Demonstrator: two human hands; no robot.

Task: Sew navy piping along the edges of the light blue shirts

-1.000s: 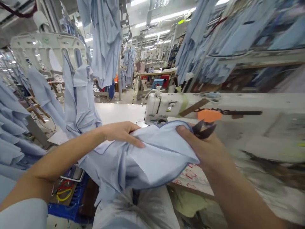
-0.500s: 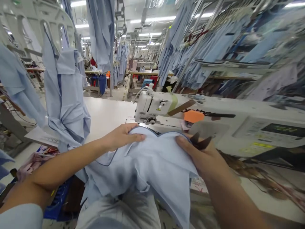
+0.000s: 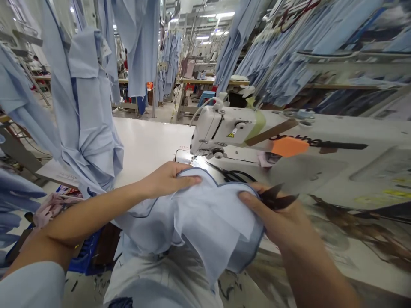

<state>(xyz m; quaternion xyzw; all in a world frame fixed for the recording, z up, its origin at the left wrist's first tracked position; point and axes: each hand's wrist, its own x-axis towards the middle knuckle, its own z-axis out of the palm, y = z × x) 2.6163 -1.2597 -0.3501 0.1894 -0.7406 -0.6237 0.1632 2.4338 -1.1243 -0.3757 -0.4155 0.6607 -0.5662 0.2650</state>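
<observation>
Head view: a pale blue shirt cloth (image 3: 205, 218) lies between the two hands, up above the person's lap. Its long side runs from left to right, and a dark blue trim (image 3: 218, 185) follows its curved top edge. The cloth droops down toward the light trousers (image 3: 160, 286).

The left hand (image 3: 168, 182) lies on top of the cloth near the trim. Its fingers (image 3: 189, 180) are spread a little and point right, and the thumb is hidden, so a pinch cannot be told. The right hand (image 3: 276, 216) holds the far end of the cloth. Its fingers are curled shut around small dark snips (image 3: 278, 201), and the tips point right, away from the cloth.

The left hand is nearer to the sewing machine (image 3: 221, 130), whose needle area sits just past the cloth's top edge. Black scissors (image 3: 229, 174) lie beyond the cloth. The white worktop (image 3: 147, 145) spreads out to the left, and blue shirts (image 3: 90, 115) hang there.
</observation>
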